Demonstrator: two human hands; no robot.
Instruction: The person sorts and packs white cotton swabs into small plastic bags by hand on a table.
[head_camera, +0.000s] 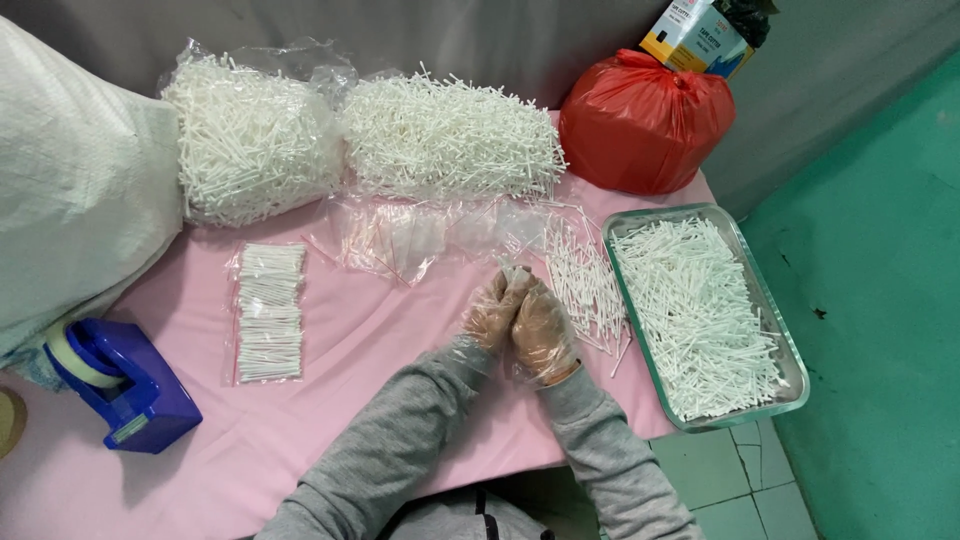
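Pinching a small bundle of white sticks (513, 268) together, left hand (493, 312) and right hand (541, 330) sit closed beside the glass tray (790, 395).

A pink cloth (330, 400) covers the table. At its left edge stands a blue tape dispenser (125, 385) with a roll of clear tape, just beside a big white woven sack (75, 190). Near the middle left lie 2 filled clear packets of white sticks (268, 312), one above the other. Along the back sit 2 bulky clear bags of loose white sticks (250, 140) (the left one more tightly wrapped), and beside them a knotted red plastic bag (640, 125) with a cardboard box (695, 35) behind it. Some empty clear sleeves (400, 235) lie flat in front of the bulky bags. Green floor (880, 300) shows at the right.
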